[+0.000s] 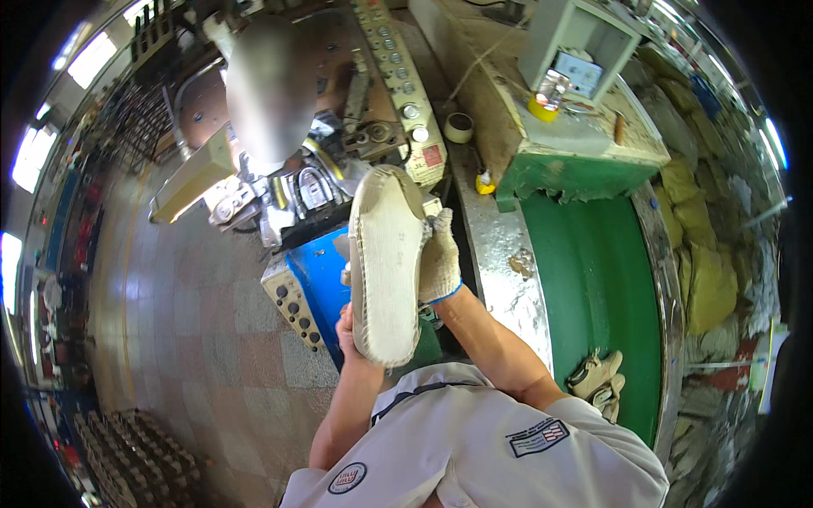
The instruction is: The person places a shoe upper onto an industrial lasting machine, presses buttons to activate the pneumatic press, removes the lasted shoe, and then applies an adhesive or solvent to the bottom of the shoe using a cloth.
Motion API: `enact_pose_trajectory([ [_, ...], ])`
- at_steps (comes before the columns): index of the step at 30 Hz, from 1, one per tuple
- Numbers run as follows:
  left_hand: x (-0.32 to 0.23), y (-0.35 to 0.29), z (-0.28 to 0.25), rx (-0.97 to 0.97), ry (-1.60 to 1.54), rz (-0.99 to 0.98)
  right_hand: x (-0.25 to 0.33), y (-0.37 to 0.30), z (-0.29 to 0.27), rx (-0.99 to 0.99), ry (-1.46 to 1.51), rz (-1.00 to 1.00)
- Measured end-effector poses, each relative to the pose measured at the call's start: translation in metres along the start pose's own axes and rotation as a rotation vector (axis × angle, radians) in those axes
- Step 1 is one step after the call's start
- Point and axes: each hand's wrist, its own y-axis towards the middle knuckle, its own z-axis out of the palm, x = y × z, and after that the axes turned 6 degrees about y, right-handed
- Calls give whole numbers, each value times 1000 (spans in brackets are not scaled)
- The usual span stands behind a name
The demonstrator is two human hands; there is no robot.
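An off-white shoe upper, its stitched underside facing me, is held up between my hands in the middle of the view. My left hand grips it by the lower left end, with most of the fingers hidden behind it. My right hand, in a knitted white glove with a blue cuff, closes on its right side. Just beyond the shoe upper stands a machine with shiny metal clamping parts. Whether a last fills the shoe upper cannot be seen.
A green conveyor belt runs at the right, carrying a pair of beige shoes. Beyond it are stacked sacks. A bench holds a yellow tape roll. Racks stand at lower left.
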Motion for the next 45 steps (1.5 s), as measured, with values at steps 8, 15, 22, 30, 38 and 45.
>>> enact_pose_trajectory([
  [8, -41, 0, 78, -29, 1229, -48, 36, -47, -12, -116, -237, -302],
  [15, -3, 45, 139, 205, 959, 34, 53, -84, -5, -148, -571, -404],
  [22, 98, 83, 128, 160, 1158, -120, 126, -130, -87, -444, -905, -464],
  [30, 33, 79, 73, -42, 2096, 520, 287, -281, -223, -1233, -1354, 130],
  [38, 28, 45, 22, -94, 2425, 509, 317, -418, -348, -1492, -1790, 1511],
  [45, 37, 52, 42, -248, 2359, 376, 377, -363, -409, -1405, -2053, 841],
])
